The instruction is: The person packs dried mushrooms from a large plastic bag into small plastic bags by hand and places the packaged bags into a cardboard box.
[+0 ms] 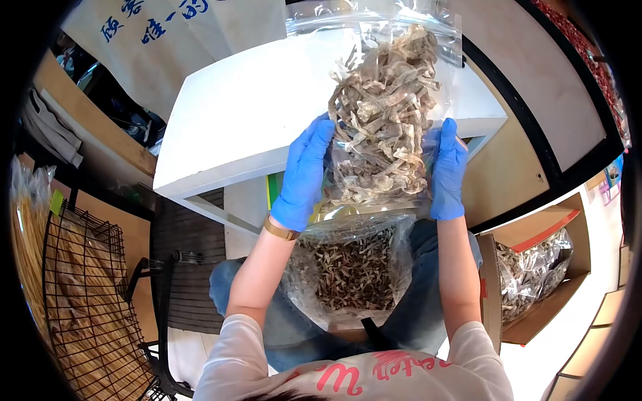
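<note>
Both hands wear blue gloves and hold up a clear zip bag (pixel 388 127) filled with dried, shrivelled, pale-brown pieces. My left hand (pixel 304 174) grips its left edge, thumb pointing up along the plastic. At the opposite edge my right hand (pixel 449 170) is closed on the side of the bag, partly behind the plastic. The upper part of the bag reaches over the white table, and its zip strip shows near the top. Below it, between my knees, an open clear liner bag (pixel 354 267) holds many small dark dried pieces.
A white table (pixel 234 107) stands in front of me. On the right is a cardboard box (pixel 545 267) with plastic-wrapped dried goods. To the left, a black wire basket (pixel 87 301) holds long straw-coloured sticks. A sheet with blue writing (pixel 174 40) hangs beyond the table.
</note>
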